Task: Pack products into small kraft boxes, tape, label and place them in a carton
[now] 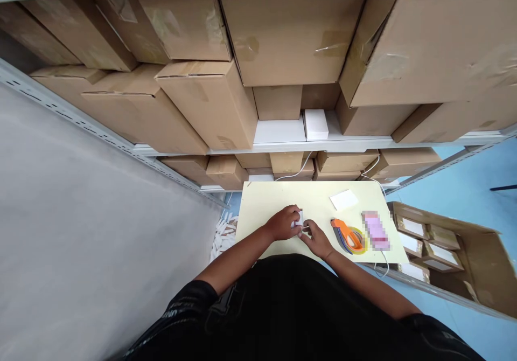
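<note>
Over the pale yellow table (262, 199), my left hand (284, 223) is closed around a small white object (298, 219), partly hidden by the fingers. Close against it, my right hand (316, 238) pinches at the object's near end; what sits between those fingertips is too small to name. To the right of my hands lies an orange tape dispenser (343, 231) with a yellow-edged tape roll (365, 242). A flat white card or thin box (343, 200) rests further back on the table.
A blurred pink phone-like item (375, 230) with a white cable lies at the table's right. Shelves of cardboard boxes (294, 32) rise behind. An open carton (490, 264) holding small boxes stands at right. White scraps (223, 237) lie left of the table, beside a grey wall (81, 231).
</note>
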Demonstrator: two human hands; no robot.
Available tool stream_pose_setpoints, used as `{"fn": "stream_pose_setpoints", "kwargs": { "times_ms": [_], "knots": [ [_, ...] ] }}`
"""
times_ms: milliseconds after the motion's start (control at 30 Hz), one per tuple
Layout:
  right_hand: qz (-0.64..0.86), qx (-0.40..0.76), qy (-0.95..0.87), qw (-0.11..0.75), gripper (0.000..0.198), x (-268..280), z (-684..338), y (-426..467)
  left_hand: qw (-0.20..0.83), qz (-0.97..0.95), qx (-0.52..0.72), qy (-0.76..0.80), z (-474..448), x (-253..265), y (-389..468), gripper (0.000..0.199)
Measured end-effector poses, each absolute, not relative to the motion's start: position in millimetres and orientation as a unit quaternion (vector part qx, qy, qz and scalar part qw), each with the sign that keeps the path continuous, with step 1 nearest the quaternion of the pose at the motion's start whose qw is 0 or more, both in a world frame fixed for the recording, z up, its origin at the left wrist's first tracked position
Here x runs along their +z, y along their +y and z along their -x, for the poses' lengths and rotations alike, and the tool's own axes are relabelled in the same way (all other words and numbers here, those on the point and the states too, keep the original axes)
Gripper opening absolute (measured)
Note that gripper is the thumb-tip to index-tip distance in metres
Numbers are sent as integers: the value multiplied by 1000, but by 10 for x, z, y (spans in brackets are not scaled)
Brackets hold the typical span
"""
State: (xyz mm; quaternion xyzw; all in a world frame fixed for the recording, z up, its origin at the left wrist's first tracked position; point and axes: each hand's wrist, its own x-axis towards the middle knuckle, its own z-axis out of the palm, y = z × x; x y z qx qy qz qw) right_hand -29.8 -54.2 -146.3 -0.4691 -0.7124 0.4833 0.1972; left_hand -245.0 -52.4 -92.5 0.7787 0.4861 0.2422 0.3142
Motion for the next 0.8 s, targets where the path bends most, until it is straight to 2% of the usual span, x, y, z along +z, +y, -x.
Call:
{"fn": "stream_pose_setpoints", "kwargs": {
  "times_ms": [100,167,300,400,533,633,800],
  "knots": [
    [498,524,-668,180,32,-1288,250,-473,347,-787,234,453,2435,-959,-474,3],
    [531,524,-642,176,37,-1212,291,-428,366,-781,232,451,2428,-960,-491,10],
    [564,477,-659,139,66,-1126,461,-391,380,-746,278,471,2432,-942,-656,26],
    [562,434,-698,92,64,-1055,593,-410,340,-709,310,535,2482,-938,-805,32],
    [577,392,-715,39,56,-974,726,-443,240,-703,271,611,2594,-934,-909,40],
    [580,386,-716,51,59,-976,758,-434,199,-726,223,619,2640,-924,-933,37],
    [597,430,-670,96,68,-1035,673,-367,241,-762,211,563,2614,-915,-973,33]
  ]
}}
